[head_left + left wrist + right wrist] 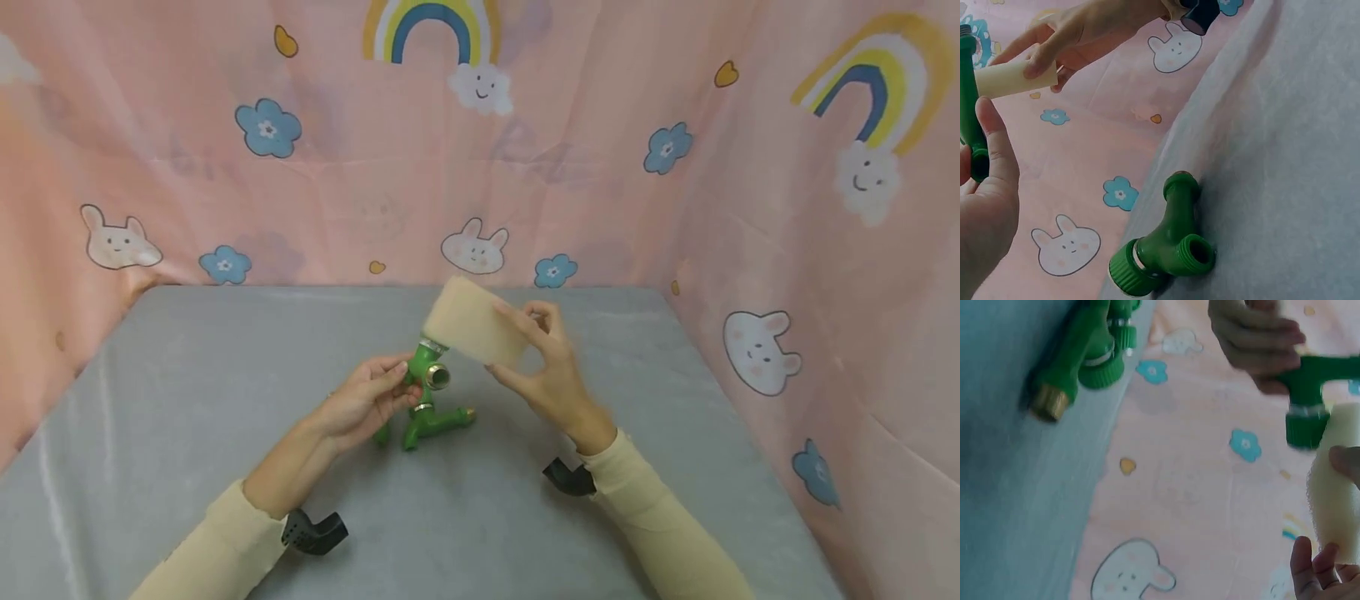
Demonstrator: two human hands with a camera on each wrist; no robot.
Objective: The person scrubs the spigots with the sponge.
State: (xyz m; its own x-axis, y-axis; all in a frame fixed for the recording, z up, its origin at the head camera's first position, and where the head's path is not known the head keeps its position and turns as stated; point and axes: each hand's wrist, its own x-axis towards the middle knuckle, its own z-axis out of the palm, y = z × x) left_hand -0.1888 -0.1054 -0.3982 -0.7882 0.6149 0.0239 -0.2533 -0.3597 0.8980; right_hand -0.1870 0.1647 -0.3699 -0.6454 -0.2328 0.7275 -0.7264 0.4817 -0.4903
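My left hand grips a green Y-shaped hose connector with a ribbed collar, held above the table. Thumb and fingers pinch its body, as the left wrist view also shows. My right hand holds a cream sponge by its edges, thumb below and fingers on the far side. The sponge's left end overlaps the upper end of the connector in the head view. In the right wrist view the sponge stands right beside the connector's collar.
Another green connector with a brass-coloured end lies on the grey table below the hands. A further green piece lies beside it. Black wrist mounts sit at both cuffs. A pink printed curtain encloses the table.
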